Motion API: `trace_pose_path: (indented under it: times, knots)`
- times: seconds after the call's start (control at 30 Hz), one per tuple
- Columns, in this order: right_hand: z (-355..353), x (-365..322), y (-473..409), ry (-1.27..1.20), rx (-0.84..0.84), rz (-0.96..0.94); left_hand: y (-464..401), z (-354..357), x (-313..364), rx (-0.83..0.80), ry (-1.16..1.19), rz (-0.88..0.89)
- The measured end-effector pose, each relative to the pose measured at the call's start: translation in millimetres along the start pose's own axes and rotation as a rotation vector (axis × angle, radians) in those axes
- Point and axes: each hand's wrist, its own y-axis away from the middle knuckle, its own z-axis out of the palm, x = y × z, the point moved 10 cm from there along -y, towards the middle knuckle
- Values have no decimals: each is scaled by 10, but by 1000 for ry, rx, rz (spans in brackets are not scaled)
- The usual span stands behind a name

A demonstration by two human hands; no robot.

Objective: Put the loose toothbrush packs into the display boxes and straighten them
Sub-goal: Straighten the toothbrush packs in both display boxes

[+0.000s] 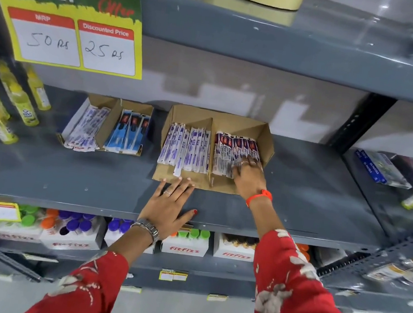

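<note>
Fingers of right hand (249, 174) press on red packs (235, 151) in display box (266, 140); grip unclear. Left hand (170, 204) flat, open on shelf (64, 176). Straightening underway; next, likely nudge protruding white pack (177, 169) back.

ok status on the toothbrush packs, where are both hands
Left hand flat on the shelf, fingertips at the display box front edge. Right hand on the red-and-white packs. One purple-and-white pack sticks out forward.

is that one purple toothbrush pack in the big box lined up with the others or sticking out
Sticking out. One purple pack has slid forward past the row's front ends in the left compartment of the big cardboard box, lying on its front flap near the left hand.
</note>
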Motion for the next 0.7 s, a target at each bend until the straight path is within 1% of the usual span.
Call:
trace_pose_path:
  times: [0.13,0.2,0.3,0.47,0.57,0.7]
  knots:
    - [233,74,-76,91,-152,97,3,-17,4,8,23,-1]
    - [280,67,-94,93,-184,105,5,-15,6,5,25,0]
    - [276,50,-94,69,-184,103,4,-19,5,9,22,2]
    - [208,44,-25,84,-87,100,7,-10,3,8,6,6]
    - [239,126,-27,79,-112,153,3,-6,3,7,1,6]
    - [249,116,-73,43,-140,143,-3,-11,-11,17,6,2]
